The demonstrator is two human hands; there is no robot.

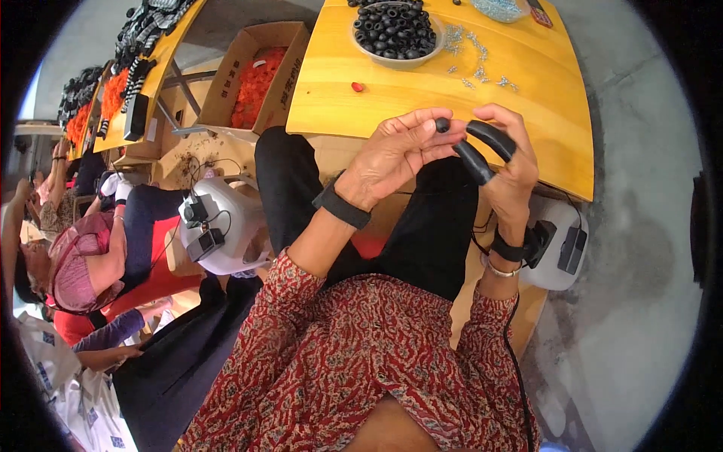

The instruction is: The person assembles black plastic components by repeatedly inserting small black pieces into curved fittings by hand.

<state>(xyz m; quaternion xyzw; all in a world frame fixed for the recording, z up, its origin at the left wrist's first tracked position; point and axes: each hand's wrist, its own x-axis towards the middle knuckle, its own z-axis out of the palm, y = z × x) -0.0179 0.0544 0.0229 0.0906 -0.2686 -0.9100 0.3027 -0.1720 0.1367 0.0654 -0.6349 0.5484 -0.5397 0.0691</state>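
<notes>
Over my lap, at the front edge of the yellow table [331, 105], both my hands are raised close together. My left hand [403, 151] pinches a small round black bead [443, 124] between thumb and fingers. My right hand [512, 162] is closed around two thick, curved black pieces [491, 141] that look like plier handles; their joined end, if any, is hidden in the palm. The ends of these pieces come close to my left fingertips. Beyond the hands stands a clear plastic bowl [399, 63] heaped with black beads that have holes.
Small silver metal parts [482, 71] lie scattered beside the bowl. A second clear tub [501, 7] holds pale small pieces. A red bit [357, 87] lies on the table. Left are a cardboard box [282, 83] with orange material, a white stool [233, 226] and a seated person [83, 260].
</notes>
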